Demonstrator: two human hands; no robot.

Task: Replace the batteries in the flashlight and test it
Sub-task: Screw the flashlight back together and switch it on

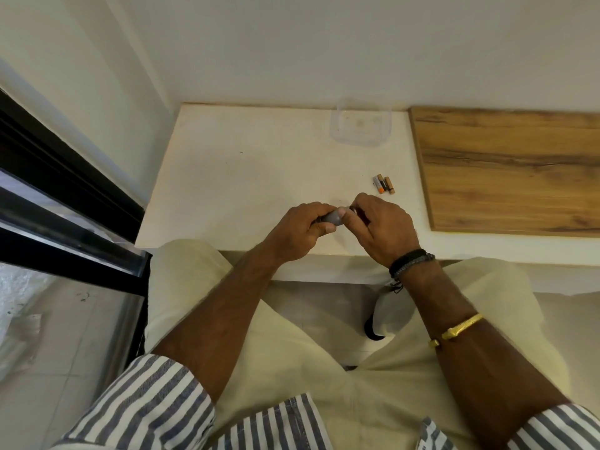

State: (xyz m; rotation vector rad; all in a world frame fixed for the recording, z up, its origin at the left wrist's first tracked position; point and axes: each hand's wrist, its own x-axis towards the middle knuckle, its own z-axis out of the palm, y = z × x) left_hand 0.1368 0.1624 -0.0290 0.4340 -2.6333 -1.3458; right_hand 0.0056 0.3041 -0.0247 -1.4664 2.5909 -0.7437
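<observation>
White tabletop (246,177) against a plain wall, seen from above a person's lap: over its near edge we find the small grey flashlight (334,217), held roughly level between both hands. The left hand (297,230) wraps the barrel, fingers curled round it and thumb along its side, which we read as a brace against turning. The right hand (381,224) pinches the other end with thumb and fingertips, where a ringed collar shows. We take this for a twist at the cap, though we cannot tell whether it is coming off or going on. Both wrists angle inward, forearms converging from rolled striped sleeves (156,397), with a black beaded bracelet (411,262) and a gold bangle (457,329) on the right arm. Two batteries (383,184) lie side by side just beyond the right hand, within easy reach, we suppose for the swap. Farther back stands a clear plastic container (360,128), and to the right lies a wooden board (513,167).
</observation>
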